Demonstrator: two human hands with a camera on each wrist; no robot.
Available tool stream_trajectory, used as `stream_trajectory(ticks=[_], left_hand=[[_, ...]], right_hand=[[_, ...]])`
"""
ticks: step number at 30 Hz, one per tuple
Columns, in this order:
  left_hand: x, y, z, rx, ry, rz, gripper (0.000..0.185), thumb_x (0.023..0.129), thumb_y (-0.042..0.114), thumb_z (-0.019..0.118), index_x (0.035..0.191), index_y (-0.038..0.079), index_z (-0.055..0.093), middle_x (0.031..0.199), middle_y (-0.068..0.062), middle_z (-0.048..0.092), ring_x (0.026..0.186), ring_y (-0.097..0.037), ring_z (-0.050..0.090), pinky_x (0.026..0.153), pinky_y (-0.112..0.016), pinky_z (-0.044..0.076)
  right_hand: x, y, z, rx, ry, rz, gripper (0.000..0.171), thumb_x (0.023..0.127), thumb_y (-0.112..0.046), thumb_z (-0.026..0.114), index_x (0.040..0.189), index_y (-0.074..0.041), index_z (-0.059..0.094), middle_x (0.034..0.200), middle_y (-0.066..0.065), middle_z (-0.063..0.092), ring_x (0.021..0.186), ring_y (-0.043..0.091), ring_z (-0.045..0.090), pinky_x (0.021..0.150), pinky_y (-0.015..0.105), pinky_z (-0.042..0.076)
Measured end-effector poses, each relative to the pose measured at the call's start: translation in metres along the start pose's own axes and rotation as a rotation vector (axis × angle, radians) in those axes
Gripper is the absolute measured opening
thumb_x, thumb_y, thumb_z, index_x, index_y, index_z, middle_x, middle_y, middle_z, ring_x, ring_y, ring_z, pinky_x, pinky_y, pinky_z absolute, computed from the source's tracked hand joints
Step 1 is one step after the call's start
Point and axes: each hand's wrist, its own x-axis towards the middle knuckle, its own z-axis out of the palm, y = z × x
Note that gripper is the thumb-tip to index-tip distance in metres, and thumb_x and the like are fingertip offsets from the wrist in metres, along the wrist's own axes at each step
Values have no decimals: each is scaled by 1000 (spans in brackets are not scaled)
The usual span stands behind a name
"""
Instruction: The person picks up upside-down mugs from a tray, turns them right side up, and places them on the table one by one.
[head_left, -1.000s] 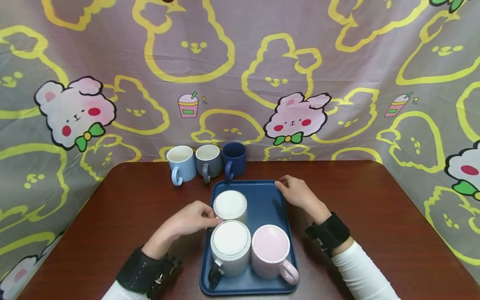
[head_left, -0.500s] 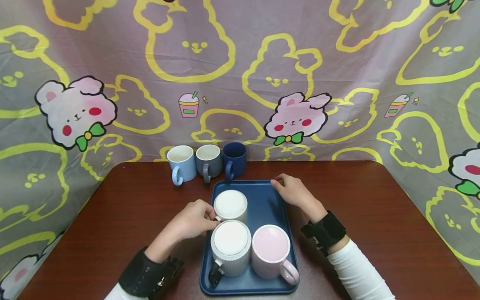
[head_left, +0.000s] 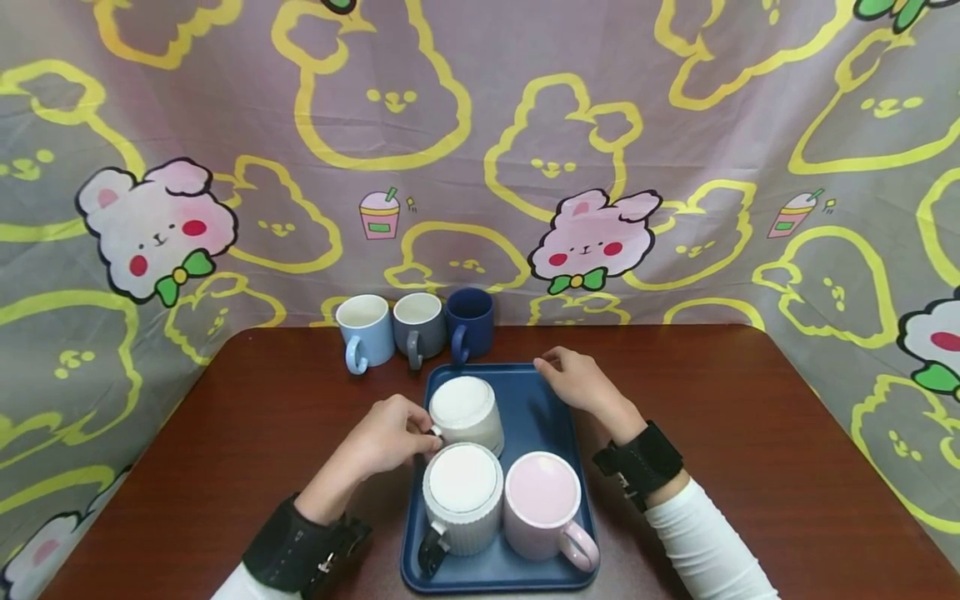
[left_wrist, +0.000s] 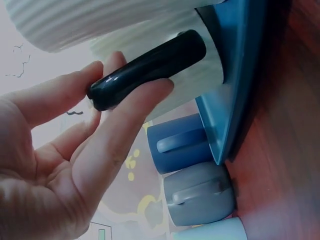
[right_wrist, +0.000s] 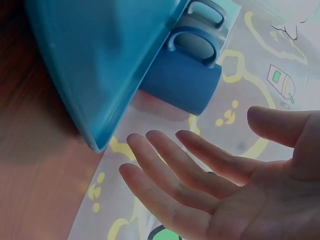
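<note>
Lifting the far white mug (head_left: 467, 410) off the blue tray (head_left: 542, 417) is the step I judge to be in hand; I see it at centre frame, tilted toward the upper right, base apparently partly off the tray floor.

Item: left hand (head_left: 386, 433). Thumb and fingers pinch the mug's black handle (left_wrist: 147, 67), seen clearly in the left wrist view. Wrist low over the bench (head_left: 255, 433), forearm running in from the lower left.

Item: right hand (head_left: 573, 379). Fingers straight and relaxed, holding nothing; fingertips near the tray's far right rim. I cannot tell whether they touch it.

Item: ribbed white mug (head_left: 462, 496) and pink mug (head_left: 542, 500), lower centre, side by side on the tray, just beside the tilted mug.

Item: light blue mug (head_left: 365, 332), grey mug (head_left: 418, 327), dark blue mug (head_left: 470, 322), in a row at upper centre beyond the tray.

Handling note, my judgement: a pinch on a glossy handle lets the mug swing; I would raise it straight, level it, and keep it off the ribbed mug's rim, steadying the tray with the free hand.
</note>
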Motion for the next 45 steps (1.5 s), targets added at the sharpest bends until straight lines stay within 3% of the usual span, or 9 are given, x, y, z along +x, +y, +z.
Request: stream_trajectory(ticks=[10,16,23,37,45], left_hand=[[12,-7,1,-214,45,-83,9,84,3,68,87,-5,68,68,-9,68,63,-18,67,60,-37,58],[20,-9,-1,-373,90,-35,16,88,1,63,90,-14,62,69,-14,68,65,-22,69,64,-41,58],[31,-3,-6,-442,167,-36,15,90,2,61,91,-13,59,72,-15,69,68,-21,69,65,-38,58],[46,13,-13,-596,222,29,16,91,1,59,91,-15,59,66,-6,66,67,-17,70,63,-32,58],[53,24,-15,-591,244,64,22,92,3,58,98,-19,60,69,-8,67,69,-17,70,65,-33,58]], right_hand=[[0,-4,0,19,-7,-4,50,98,-39,48,131,-1,51,125,18,59,110,32,58,92,47,50],[-2,-9,1,31,-15,1,48,98,-36,49,131,0,51,126,19,59,111,33,58,93,48,49],[1,-12,2,14,-10,-29,48,98,-36,49,129,0,54,124,18,60,111,32,58,94,48,48],[1,-20,0,21,-10,-59,47,98,-36,49,128,0,55,123,17,61,113,31,58,96,48,47],[0,-23,-2,23,-14,-72,47,98,-35,49,128,0,55,122,17,61,111,31,59,94,47,49]])
